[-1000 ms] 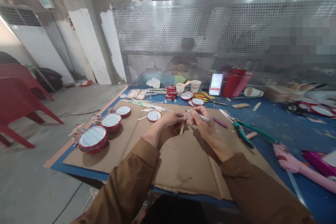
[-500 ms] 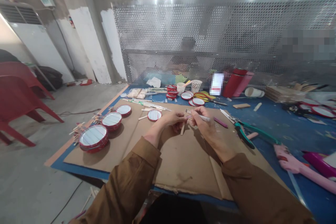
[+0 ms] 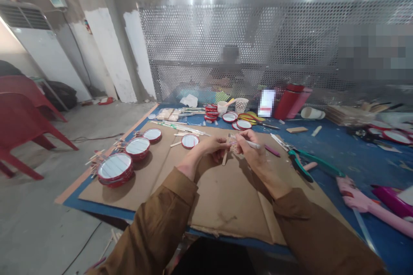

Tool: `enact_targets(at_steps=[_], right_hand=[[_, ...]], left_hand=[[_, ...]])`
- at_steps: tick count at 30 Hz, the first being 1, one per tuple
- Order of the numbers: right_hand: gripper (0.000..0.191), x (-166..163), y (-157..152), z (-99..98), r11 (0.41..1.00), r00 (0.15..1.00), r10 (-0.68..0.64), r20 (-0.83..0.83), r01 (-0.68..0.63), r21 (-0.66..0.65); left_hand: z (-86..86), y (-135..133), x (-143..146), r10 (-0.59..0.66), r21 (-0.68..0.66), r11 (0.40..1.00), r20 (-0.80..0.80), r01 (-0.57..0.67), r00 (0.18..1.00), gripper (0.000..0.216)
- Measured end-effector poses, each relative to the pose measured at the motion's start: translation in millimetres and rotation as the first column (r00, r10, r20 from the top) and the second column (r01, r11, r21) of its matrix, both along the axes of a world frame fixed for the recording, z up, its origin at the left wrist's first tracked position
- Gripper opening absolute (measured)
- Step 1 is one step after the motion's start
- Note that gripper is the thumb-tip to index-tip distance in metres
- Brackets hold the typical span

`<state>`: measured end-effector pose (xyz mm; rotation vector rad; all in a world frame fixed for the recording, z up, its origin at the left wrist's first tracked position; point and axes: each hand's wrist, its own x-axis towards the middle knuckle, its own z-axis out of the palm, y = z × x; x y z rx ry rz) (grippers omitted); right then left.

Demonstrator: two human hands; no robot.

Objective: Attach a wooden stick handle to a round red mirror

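My left hand (image 3: pixel 217 148) is closed, thumb and forefinger pinched on a wooden craft stick (image 3: pixel 224 159) whose rounded end points down toward the cardboard. A small purple bit shows near these fingertips, too small to name. Opposite it, my right hand (image 3: pixel 251 150) is closed around a white pen (image 3: pixel 253 144), its tip directed at the stick. Between and behind the two hands lies a small clear patterned piece (image 3: pixel 231 138), partly covered by the fingers. Just right of my right hand is a purple stick (image 3: pixel 272 150) on the cardboard.
Round red-rimmed tins (image 3: pixel 115 167) stand at left on the cardboard sheet (image 3: pixel 226 215), with a smaller lid (image 3: pixel 189 141) nearer. Green-handled pliers (image 3: pixel 300 166) and a pink glue gun (image 3: pixel 358 197) lie right. Cups, a red bottle (image 3: pixel 288 102) and a perforated metal panel (image 3: pixel 206 34) are behind.
Both hands stay almost in the same place, with only slight shifts of the fingers. The pen and the craft stick remain held.
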<state>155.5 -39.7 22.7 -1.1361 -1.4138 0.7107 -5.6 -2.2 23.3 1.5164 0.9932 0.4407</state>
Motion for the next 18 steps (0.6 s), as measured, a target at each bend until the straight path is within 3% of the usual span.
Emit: enact_targets(at_steps=[18], right_hand=[[0.029,-1.4,-1.5,0.4,1.000,1.000,0.006,0.003,-0.006,-0.005]], left_hand=[[-1.7,1.5,1.4,-0.010,0.011,1.000,0.012,0.010,1.000,0.037]])
